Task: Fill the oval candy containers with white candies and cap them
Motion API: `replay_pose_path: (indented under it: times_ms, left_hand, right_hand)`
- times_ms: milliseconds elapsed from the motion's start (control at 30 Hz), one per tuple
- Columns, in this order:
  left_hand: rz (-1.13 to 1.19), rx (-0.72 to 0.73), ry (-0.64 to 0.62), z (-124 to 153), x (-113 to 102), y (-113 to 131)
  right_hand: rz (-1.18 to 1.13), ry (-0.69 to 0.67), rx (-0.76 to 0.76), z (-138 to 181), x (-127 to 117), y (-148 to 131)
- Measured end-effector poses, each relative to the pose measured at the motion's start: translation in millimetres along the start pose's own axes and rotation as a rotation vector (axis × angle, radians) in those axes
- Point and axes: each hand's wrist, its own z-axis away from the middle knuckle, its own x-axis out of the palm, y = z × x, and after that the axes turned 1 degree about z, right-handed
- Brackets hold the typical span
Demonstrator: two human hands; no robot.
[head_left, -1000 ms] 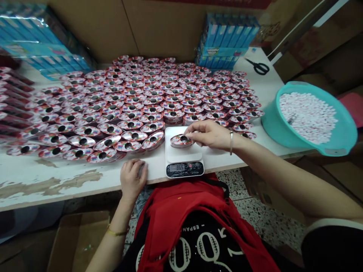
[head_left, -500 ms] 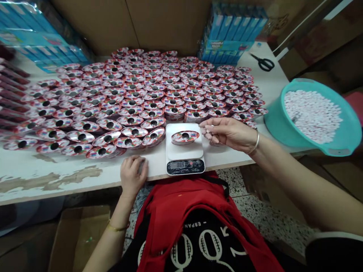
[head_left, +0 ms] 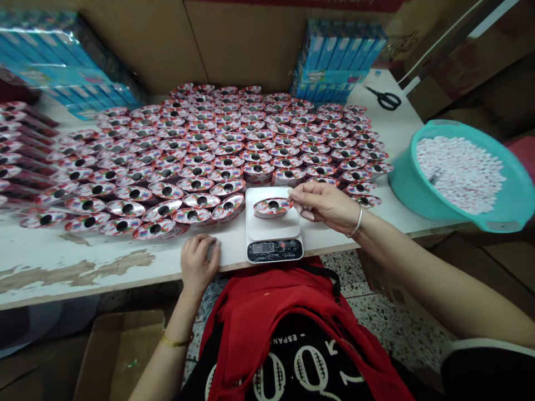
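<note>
A small white digital scale [head_left: 273, 228] stands at the table's front edge, and one oval red-patterned container [head_left: 271, 208] with a dark round hole lies on its platform. My right hand [head_left: 324, 205] hovers just right of that container, thumb and fingers pinched together at its right end. I cannot see what the pinch holds. My left hand [head_left: 199, 263] rests curled on the table edge left of the scale, with something small and grey between its fingers.
Several rows of identical oval containers [head_left: 225, 145] cover the white table [head_left: 104, 262]. A teal basin [head_left: 507, 209] of small white pieces sits at the right. Blue boxes [head_left: 334, 64] and black scissors [head_left: 384, 99] lie at the back. Another stack of blue boxes [head_left: 62, 72] stands far left.
My right hand drew back from the container on the scale, then returned to its right end. The scale's reading changed. My left hand stayed put.
</note>
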Motion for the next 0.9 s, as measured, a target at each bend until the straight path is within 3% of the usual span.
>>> replay_pose_path:
  times_ms: [133,267,400,500,600,767,833,900]
  left_hand:
    - [0.087,0.054,0.051,-5,-9,13]
    - [0.169,0.228,0.106,-37,-18,61]
    - [0.095,0.337,-0.053,-86,-6,106]
    - [0.043,0.322,-0.185,-111,7,120]
    - [0.033,0.341,-0.21,-117,3,127]
    - [0.162,0.304,-0.212,-96,-47,122]
    - [0.224,0.23,-0.22,-85,-76,102]
    - [0.205,0.092,-0.152,-74,-112,68]
  right_hand:
    - [-0.12,0.027,0.041,8,5,8]
    - [-0.312,0.031,0.089,22,14,38]
    - [-0.483,0.073,0.116,33,27,78]
    - [-0.576,0.125,0.097,32,33,96]
    - [-0.647,0.15,0.084,29,35,98]
    - [-0.62,0.168,0.13,38,40,91]
    - [-0.577,0.162,0.158,42,40,92]
    - [-0.534,0.149,0.215,44,38,93]
